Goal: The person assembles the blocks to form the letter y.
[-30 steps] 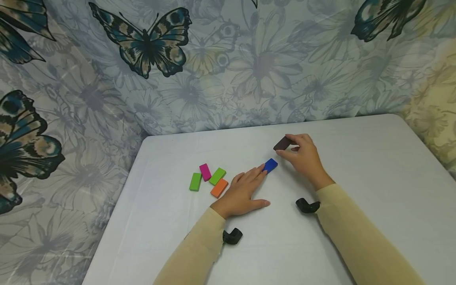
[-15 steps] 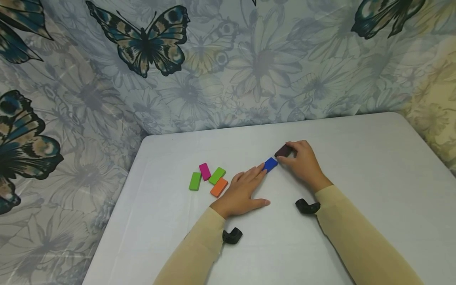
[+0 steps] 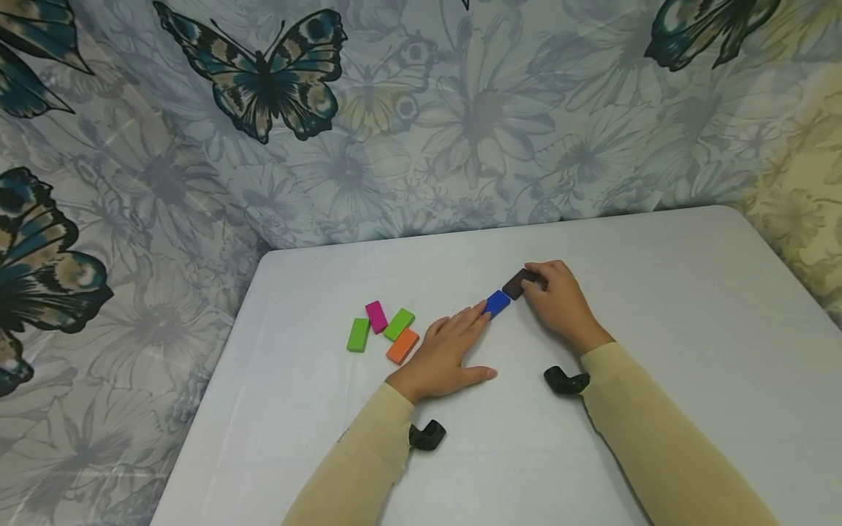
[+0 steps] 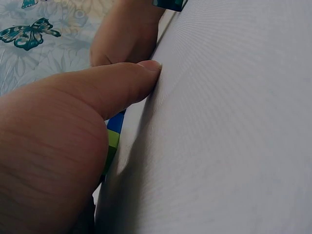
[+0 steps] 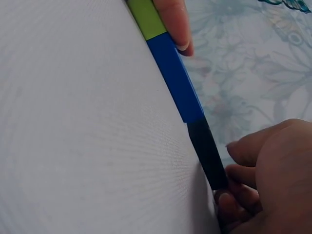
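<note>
My left hand (image 3: 447,358) lies flat on the white table, fingers straight, with fingertips on the near end of a blue block (image 3: 498,303). In the right wrist view a green block (image 5: 147,19) meets the blue one end to end, partly under the left fingers. A dark brown block (image 3: 517,283) continues the line at the blue block's far end. My right hand (image 3: 562,307) has curled fingers and thumb at the dark block's outer end, holding it; part of the grip is hidden. In the left wrist view the left thumb (image 4: 126,83) covers most of the blocks.
Left of the left hand lie a magenta block (image 3: 376,317), a green block (image 3: 358,335), another green block (image 3: 399,324) and an orange block (image 3: 403,346). Behind the table's far edge hangs a butterfly-patterned cloth (image 3: 395,168).
My right hand has come down and slightly toward me with the dark block, which went from apart and tilted to lying against the blue block's end. The left hand has stayed in place.
</note>
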`<act>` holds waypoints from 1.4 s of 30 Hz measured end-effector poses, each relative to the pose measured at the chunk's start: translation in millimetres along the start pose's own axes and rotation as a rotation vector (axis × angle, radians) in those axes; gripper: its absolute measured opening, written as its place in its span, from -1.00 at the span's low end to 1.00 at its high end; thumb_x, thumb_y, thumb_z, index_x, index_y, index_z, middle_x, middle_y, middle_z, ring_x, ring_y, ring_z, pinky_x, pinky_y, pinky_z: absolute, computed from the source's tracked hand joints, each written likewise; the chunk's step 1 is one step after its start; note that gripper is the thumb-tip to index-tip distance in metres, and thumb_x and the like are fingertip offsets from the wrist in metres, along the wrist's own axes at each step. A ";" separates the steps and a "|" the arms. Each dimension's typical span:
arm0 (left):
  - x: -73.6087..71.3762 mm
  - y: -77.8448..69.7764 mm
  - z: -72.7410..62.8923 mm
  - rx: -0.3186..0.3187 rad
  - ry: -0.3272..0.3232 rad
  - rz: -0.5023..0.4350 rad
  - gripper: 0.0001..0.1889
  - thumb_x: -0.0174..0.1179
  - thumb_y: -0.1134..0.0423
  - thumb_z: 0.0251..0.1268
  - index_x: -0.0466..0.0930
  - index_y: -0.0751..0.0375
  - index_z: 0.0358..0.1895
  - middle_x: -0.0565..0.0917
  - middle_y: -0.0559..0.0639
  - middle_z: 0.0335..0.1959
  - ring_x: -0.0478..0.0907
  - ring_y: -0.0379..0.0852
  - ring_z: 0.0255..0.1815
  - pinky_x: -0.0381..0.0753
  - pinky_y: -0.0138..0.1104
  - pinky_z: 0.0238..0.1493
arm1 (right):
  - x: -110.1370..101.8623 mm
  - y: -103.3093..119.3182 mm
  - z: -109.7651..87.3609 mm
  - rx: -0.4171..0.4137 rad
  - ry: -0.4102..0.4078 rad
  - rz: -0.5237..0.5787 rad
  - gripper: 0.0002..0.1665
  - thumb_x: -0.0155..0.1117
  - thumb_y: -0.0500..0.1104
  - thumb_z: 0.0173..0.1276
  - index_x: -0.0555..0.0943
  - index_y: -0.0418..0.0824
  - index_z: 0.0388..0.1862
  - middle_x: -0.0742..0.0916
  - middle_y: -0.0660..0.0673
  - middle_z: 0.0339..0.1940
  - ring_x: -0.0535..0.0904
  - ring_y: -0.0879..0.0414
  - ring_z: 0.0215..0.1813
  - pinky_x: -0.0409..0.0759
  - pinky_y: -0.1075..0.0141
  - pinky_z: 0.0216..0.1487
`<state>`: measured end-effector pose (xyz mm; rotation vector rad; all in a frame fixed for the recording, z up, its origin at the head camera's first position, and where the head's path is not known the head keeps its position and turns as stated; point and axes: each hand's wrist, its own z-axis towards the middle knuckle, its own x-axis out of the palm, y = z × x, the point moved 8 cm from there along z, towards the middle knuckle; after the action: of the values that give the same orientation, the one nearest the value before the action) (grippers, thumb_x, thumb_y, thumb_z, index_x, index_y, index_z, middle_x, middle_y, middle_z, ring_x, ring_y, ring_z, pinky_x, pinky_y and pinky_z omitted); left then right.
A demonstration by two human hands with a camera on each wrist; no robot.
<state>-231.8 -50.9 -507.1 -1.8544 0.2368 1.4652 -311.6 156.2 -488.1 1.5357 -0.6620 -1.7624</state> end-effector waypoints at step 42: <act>1.5 0.4 -0.1 0.008 -0.002 -0.012 0.00 0.20 -0.34 0.57 -0.06 -0.02 0.82 -0.26 -0.31 0.81 -0.27 -0.22 0.77 -0.22 0.00 0.70 | 3.7 2.7 -2.0 -0.039 0.021 -0.028 -0.47 0.33 -0.25 0.62 0.56 -0.52 0.43 0.59 -0.45 0.19 0.52 -0.30 0.21 0.44 -0.18 0.23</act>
<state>-231.5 -50.8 -508.6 -1.8448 0.2303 1.4562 -309.3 151.7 -488.6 1.5418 -0.5950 -1.7670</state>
